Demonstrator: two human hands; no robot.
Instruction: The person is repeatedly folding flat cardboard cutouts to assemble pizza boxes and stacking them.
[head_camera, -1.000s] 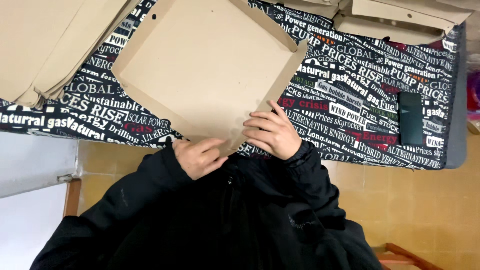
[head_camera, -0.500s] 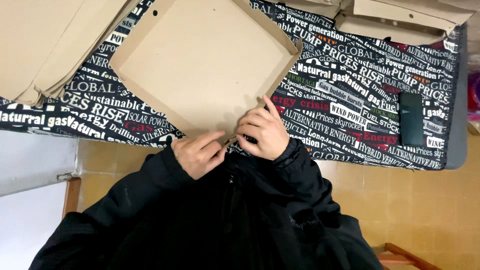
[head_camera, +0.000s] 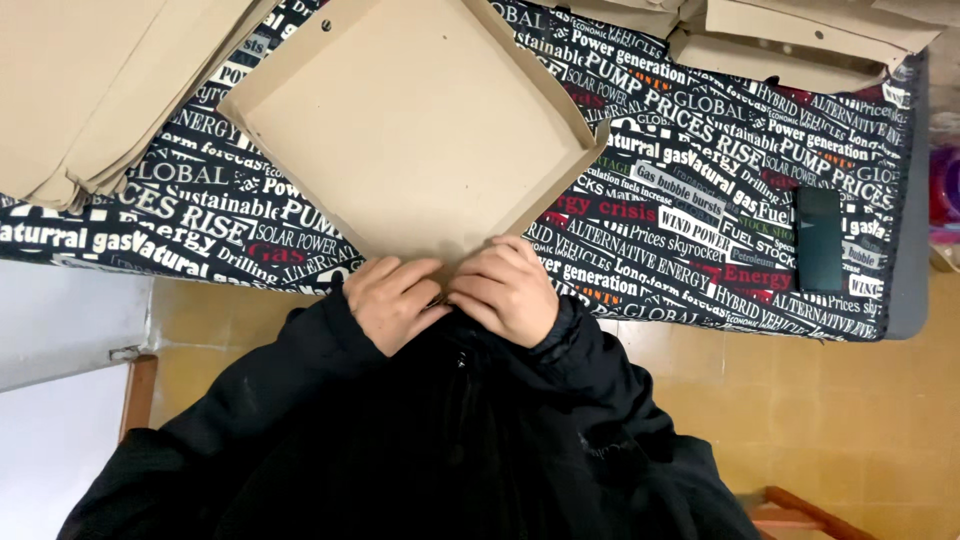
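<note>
Head view: both hands (head_camera: 450, 300) pinch the cardboard tray's (head_camera: 410, 130) near corner

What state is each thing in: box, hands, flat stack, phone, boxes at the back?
cardboard box: open, walls folded up, lying turned corner-on to the person on the table
left hand: fingers curled on the box's near corner
right hand: fingers curled on the same corner, beside the left
flat cardboard stack: unfolded, piled at the table's left end
phone: screen dark, lying flat
folded boxes: closed, at the far edge
</note>
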